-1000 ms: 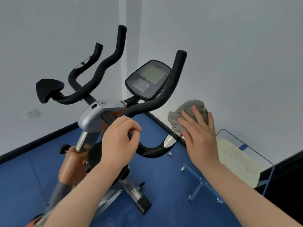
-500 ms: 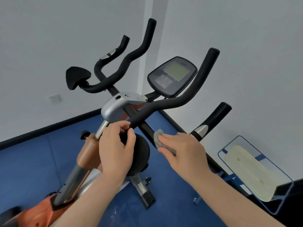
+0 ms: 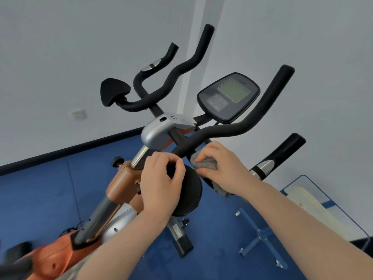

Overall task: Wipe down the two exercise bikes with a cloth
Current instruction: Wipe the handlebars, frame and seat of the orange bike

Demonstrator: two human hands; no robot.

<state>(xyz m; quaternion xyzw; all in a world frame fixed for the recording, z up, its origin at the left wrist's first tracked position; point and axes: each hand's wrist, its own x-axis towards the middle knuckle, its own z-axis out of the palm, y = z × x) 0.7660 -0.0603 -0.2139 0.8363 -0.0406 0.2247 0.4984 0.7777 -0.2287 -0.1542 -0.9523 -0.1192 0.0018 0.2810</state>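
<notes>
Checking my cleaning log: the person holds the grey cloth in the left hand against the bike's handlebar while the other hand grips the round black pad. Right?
Not quite. The head view shows the grey cloth in the right hand, against the handlebar; the left hand grips the round black pad.

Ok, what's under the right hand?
The right hand grips a grey cloth around the black handlebar; cloth also pokes out below the wrist. The bar section beneath is covered.
</notes>
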